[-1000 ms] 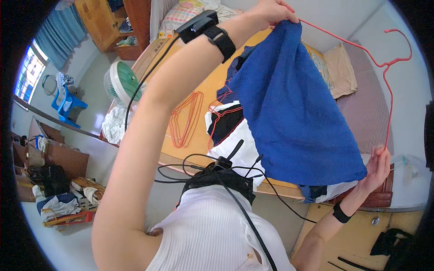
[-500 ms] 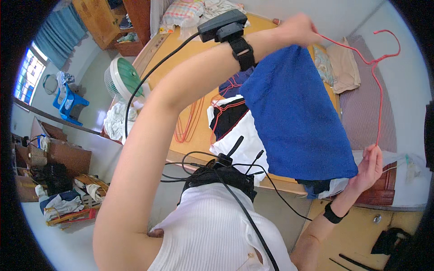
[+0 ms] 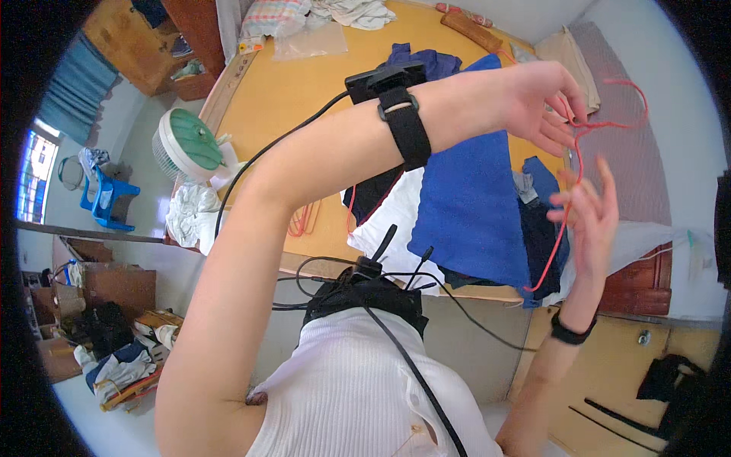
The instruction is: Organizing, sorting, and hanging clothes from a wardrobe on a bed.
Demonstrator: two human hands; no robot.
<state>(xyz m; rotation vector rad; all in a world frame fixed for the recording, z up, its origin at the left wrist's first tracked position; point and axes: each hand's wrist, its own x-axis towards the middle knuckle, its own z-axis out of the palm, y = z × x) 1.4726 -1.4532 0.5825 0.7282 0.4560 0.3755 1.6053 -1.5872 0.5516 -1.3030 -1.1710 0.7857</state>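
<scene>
Blue cloth (image 3: 472, 206) has come down toward the bed (image 3: 293, 99)'s near edge, likely for support while left grip (image 3: 539, 99) clamps red hanger (image 3: 601, 124); right grip (image 3: 595, 225) I cannot tell.

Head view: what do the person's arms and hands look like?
Left hand and right hand: bare, ungloved. Left arm: black strap with black box and cable. Right arm: black band at the wrist. No sleeves on either; top is white, ribbed.

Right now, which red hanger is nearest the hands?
The raised hanger, hook right of the left hand; other visible hangers lie left of the blue cloth.
</scene>
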